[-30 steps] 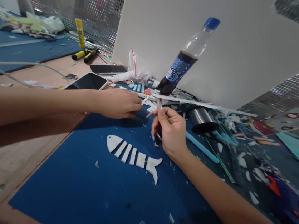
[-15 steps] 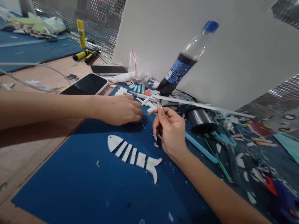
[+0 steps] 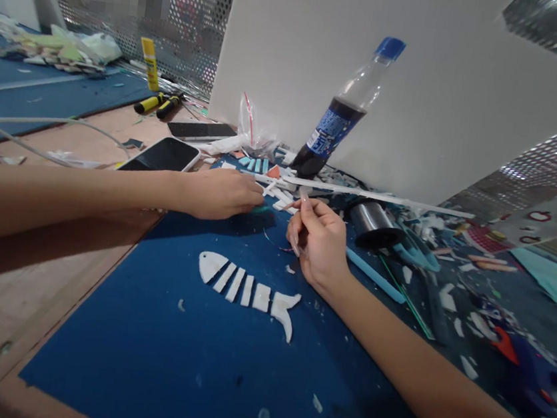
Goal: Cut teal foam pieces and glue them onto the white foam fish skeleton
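My left hand (image 3: 227,194) is low over the far part of the blue mat (image 3: 143,341), fingers curled down; what they hold is hidden. Something small and green shows at its fingertips. To its right, my right hand (image 3: 322,241) is closed, thumb against the fingers, and a thin thread (image 3: 275,241) trails left from it. Nearer me lie flat white pieces laid out as a fish: a head (image 3: 211,267) with a small hole, several strips (image 3: 236,285) with gaps between them, and a forked tail (image 3: 285,312).
Behind my hands stand a cola bottle (image 3: 336,118) and a pile of white scraps (image 3: 279,199). A spool (image 3: 375,223) and a light-blue rod (image 3: 376,276) lie right. Two phones (image 3: 164,154), yellow-black tools (image 3: 150,103) and a yellow tube (image 3: 149,63) are at the left.
My left hand has moved slightly up and back, away from my right hand. The fingers of my right hand have shifted a little. The fish pieces stay put.
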Demonstrator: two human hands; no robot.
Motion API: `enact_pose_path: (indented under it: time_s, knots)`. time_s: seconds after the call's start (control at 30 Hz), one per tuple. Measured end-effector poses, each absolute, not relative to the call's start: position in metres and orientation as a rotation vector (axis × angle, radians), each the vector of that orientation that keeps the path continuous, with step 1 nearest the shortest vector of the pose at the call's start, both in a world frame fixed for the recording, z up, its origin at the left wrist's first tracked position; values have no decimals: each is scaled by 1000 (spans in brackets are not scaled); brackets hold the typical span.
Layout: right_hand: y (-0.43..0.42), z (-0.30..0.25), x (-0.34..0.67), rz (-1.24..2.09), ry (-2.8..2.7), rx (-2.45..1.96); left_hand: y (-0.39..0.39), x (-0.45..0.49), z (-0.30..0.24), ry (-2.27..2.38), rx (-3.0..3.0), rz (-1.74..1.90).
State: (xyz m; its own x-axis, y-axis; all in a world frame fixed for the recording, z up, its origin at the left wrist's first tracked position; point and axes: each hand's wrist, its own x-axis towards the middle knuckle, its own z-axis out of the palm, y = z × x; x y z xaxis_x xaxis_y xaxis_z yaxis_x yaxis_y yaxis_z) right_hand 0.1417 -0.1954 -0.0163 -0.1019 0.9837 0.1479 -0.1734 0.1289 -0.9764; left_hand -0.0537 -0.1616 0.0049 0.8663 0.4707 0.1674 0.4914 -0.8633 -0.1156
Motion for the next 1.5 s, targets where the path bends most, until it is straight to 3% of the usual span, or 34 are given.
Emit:
enact_pose_path:
  time_s: [0.43,0.83,1.2,1.5]
  knots:
    - [-198,-13,139,1223,-1268,-954,-181,-43,3,-597,-2626,-179]
    - [-198,-14,139,1271,-1214,-912,-180,-43,4,-463,-2761,-140]
    - [-197,-15,141,1390,-1128,-868,-172,-43,14,-820,-2878,-254]
    - [-198,-13,139,1394,-1094,-885,-179,-42,2,-584,-2720,-94]
